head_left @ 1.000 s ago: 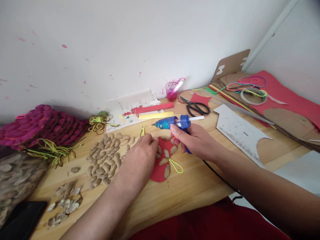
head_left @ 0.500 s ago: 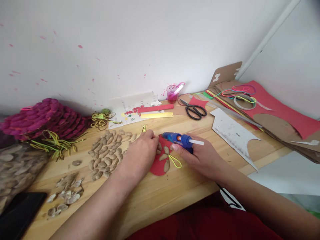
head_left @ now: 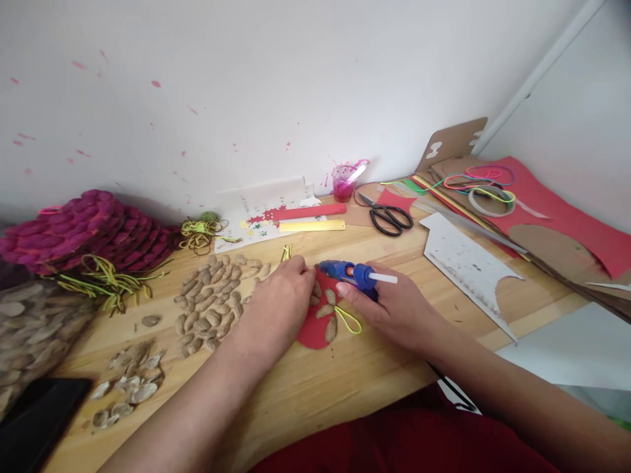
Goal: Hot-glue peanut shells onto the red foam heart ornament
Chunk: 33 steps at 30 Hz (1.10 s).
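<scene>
My right hand (head_left: 394,309) grips a blue glue gun (head_left: 352,272) with a white glue stick at its back; its nozzle points left and lies low over a red paper shape (head_left: 313,332). Several peanut shells (head_left: 328,318) and a yellow-green cord loop (head_left: 348,320) sit on that red shape. My left hand (head_left: 279,302) rests palm down on the shape's left edge, fingers curled near the nozzle; what the fingertips pinch is hidden.
A pile of peanuts (head_left: 211,302) lies left of my left hand, broken shells (head_left: 128,387) nearer the wooden table's (head_left: 345,387) front edge. Black scissors (head_left: 389,213), a pink cup (head_left: 342,180), red and yellow strips, cardboard sheets and coloured cords fill the back and right.
My right hand has lowered the glue gun from above the red shape down to it. The left hand has stayed on the shape's left edge.
</scene>
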Tool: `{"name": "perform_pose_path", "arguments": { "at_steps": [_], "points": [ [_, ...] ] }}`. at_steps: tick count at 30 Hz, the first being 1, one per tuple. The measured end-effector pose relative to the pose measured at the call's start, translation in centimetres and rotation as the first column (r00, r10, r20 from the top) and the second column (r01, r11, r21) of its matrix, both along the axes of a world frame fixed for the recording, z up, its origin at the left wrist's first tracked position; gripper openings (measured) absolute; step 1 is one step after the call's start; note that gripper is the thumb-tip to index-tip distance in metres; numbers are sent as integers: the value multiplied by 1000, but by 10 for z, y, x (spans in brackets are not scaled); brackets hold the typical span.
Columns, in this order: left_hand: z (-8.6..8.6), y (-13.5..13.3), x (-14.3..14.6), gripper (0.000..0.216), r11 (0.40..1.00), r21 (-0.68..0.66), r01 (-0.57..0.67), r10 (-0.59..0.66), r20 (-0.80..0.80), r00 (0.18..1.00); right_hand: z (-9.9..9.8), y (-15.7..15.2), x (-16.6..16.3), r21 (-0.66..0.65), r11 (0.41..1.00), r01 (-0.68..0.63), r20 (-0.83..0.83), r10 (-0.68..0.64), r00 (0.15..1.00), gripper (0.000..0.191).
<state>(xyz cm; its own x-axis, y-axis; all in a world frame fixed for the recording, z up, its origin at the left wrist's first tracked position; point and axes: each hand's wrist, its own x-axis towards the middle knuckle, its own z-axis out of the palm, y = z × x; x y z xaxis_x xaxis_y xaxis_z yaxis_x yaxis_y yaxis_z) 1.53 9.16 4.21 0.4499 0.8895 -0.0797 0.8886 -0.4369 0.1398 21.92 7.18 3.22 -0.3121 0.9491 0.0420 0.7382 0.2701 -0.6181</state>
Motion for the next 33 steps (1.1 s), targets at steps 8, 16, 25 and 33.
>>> {"name": "perform_pose_path", "arguments": {
  "at_steps": [8, 16, 25, 33],
  "points": [
    [1, 0, 1, 22, 1000, -7, 0, 0, -16, 1000, 1, -3, 1, 4, 1000, 16, -9, -16, 1000, 39],
    [1, 0, 2, 22, 1000, -14, -4, 4, -6, 1000, -2, 1, 1, 25, 1000, 2, 10, -2, 1000, 37],
    [-1, 0, 1, 22, 1000, -3, -7, 7, -6, 1000, -2, -5, 0, 12, 1000, 13, 6, -13, 1000, 36],
    [0, 0, 1, 20, 1000, -7, -7, 7, 9, 1000, -5, -6, 0, 46, 999, -1, -19, 2, 1000, 35]
  ]
}}
